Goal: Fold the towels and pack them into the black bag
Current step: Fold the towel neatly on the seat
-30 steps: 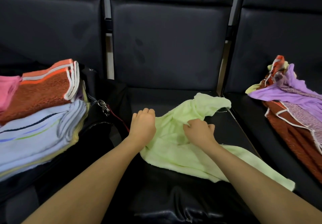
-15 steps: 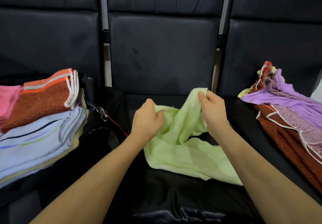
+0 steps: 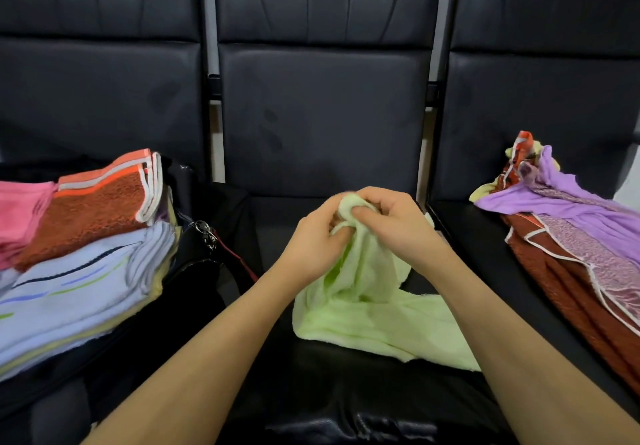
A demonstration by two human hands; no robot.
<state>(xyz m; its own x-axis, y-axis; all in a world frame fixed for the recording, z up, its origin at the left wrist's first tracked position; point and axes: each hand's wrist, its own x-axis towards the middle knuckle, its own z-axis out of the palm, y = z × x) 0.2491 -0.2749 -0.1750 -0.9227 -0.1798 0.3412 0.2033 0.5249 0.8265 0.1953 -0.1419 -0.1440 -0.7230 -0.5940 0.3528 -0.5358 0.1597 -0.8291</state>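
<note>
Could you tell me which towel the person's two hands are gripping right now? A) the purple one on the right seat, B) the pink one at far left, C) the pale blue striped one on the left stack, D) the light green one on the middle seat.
D: both the left hand and the right hand bunch the top of the light green towel, whose lower part lies on the middle seat.

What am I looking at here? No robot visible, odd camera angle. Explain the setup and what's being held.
There is no robot: a person works with bare hands, filmed by one wide-angle camera on their head looking forward and down, so both forearms enter from the bottom.

The surface is a row of black padded seats. On the middle one, the left hand and right hand meet, both gripping the bunched top of a light green towel, its lower part trailing on the seat. On the left, a stack of folded towels sits on the black bag. On the right lies a loose pile of unfolded towels.
</note>
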